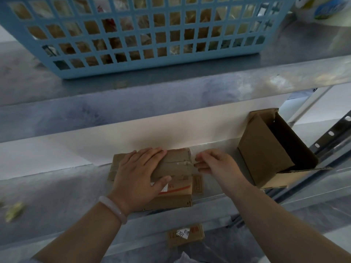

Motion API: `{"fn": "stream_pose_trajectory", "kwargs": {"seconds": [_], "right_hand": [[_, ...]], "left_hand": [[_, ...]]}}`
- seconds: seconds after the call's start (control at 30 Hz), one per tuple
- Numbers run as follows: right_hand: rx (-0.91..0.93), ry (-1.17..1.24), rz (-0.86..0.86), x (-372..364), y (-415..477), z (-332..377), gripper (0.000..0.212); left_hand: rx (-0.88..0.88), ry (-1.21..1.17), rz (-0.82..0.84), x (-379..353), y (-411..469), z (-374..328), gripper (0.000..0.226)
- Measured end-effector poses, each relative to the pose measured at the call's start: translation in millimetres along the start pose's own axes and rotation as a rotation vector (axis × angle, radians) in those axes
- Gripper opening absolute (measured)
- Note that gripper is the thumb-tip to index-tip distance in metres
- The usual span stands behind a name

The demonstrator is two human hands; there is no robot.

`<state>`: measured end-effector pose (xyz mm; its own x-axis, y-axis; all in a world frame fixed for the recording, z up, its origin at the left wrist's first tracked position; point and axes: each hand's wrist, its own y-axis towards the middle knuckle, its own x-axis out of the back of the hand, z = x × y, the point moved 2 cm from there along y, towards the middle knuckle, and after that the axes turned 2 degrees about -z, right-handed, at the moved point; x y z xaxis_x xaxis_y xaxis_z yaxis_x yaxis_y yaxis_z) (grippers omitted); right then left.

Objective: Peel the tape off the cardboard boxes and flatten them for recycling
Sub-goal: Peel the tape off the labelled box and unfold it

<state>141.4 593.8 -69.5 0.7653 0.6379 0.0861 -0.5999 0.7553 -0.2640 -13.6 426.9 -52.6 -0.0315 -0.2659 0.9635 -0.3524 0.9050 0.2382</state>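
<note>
– So, where is the taped box (178,162) just now?

– Lower middle of the frame, lying on the metal shelf (57,186). The left hand (140,173) rests across its top, fingers straight and spread, palm down.

– Why flat like that?

– To pin it, I'd say. A small light box would slide or lift when the tape (185,164) is pulled, so the weight keeps it seated.

– And the right hand (216,164)?

– At the box's right edge, fingers curled, the tips closing on the loose end of the tape where the seam strip runs out. It looks like a pinch, though the strip there is thin and blurred.

– So the peel is hardly begun?

– That's my reading. Most of the strip lies along the seam, and the box is unflattened.

– What's the other brown thing on the right?

– An open box (266,149) tipped on its side, mouth facing right, well apart from the hands. Probably next in line.

– Anything else around?

– A blue basket (152,70) on the shelf above, a yellowish scrap (14,210) at lower left, and a piece of cardboard (185,235) with a white label at bottom centre, below the shelf edge.
</note>
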Motion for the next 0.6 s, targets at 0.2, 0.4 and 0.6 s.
{"fn": "stream_pose_trajectory", "kwargs": {"seconds": [0.2, 0.4, 0.6], "right_hand": [[0.164, -0.28, 0.273, -8.2, 7.5, -2.2, 0.032], [0.226, -0.356, 0.176, 2.0, 14.1, -8.1, 0.008], [0.68, -0.793, 0.173, 3.2, 14.7, -1.7, 0.013]], "left_hand": [[-0.083, -0.141, -0.02, 10.3, -1.7, 9.8, 0.067], [-0.133, -0.194, 0.007, 15.5, -1.8, 14.9, 0.068], [-0.146, -0.196, 0.005, 12.8, -0.9, 16.3, 0.068]]}}
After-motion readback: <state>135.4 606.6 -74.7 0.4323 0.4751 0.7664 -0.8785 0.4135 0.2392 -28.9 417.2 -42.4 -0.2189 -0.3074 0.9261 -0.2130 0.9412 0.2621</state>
